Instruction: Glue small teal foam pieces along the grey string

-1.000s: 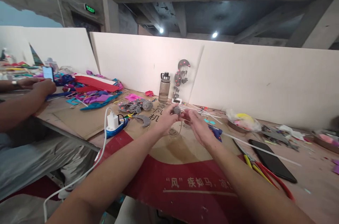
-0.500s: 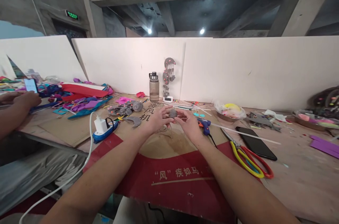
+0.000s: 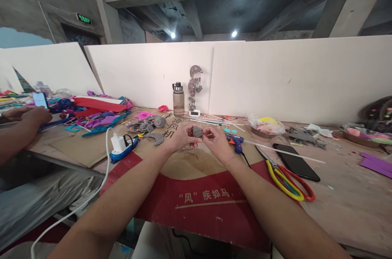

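A small grey ball of yarn (image 3: 197,131) is held up above the cardboard in the middle of the table. My left hand (image 3: 183,138) is closed round its left side, thumb below. My right hand (image 3: 216,141) pinches at the ball's right side, the fingertips pressed together; the strand between them is too fine to make out. Loose grey yarn (image 3: 191,153) lies on the cardboard just under both hands. To the left are a grey felt crescent (image 3: 157,139) and a larger grey yarn ball (image 3: 159,121).
A blue hot glue gun (image 3: 236,143), scissors with red and yellow handles (image 3: 286,181) and a black phone (image 3: 296,162) lie to the right. Behind stand a water bottle (image 3: 178,100) and a grey hanging ornament (image 3: 195,87). A power strip (image 3: 124,150) is left; another person's hand (image 3: 36,116) holds a phone.
The yarn ball has turned a little between my hands and shows more clearly. My right fingers have drawn in closer together beside it. The camera view has shifted slightly.
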### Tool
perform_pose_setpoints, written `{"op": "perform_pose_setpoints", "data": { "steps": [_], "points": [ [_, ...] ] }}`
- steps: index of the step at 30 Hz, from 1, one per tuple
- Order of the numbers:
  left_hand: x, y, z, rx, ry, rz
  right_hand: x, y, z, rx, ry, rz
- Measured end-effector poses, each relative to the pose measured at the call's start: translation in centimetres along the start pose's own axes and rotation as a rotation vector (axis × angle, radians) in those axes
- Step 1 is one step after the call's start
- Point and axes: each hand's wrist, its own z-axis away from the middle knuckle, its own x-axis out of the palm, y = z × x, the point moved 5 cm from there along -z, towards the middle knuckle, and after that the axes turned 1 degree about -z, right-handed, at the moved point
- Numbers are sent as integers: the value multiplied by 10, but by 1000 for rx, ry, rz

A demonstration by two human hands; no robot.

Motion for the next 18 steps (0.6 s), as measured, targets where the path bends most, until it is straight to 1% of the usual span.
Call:
{"op": "perform_pose_setpoints", "data": {
  "steps": [6, 8, 11, 13, 16, 18],
  "points": [
    [2, 5, 3, 10, 20, 40, 1, -2, -1, -12, -31, -28],
    [5, 7, 6, 0, -30, 92, 0, 1, -1, 8, -27, -41],
    [8, 7, 8, -19, -110, 225, -1, 9, 0, 83, -3, -89],
    [8, 5, 8, -34, -126, 285, -1, 14, 1, 137, 16, -121],
    [5, 1, 5, -43, -95, 250, 0, 17, 1, 168, 38, -142],
    [4, -1, 4, -43, -43, 203, 0, 18, 1, 169, 48, -149]
  ]
}}
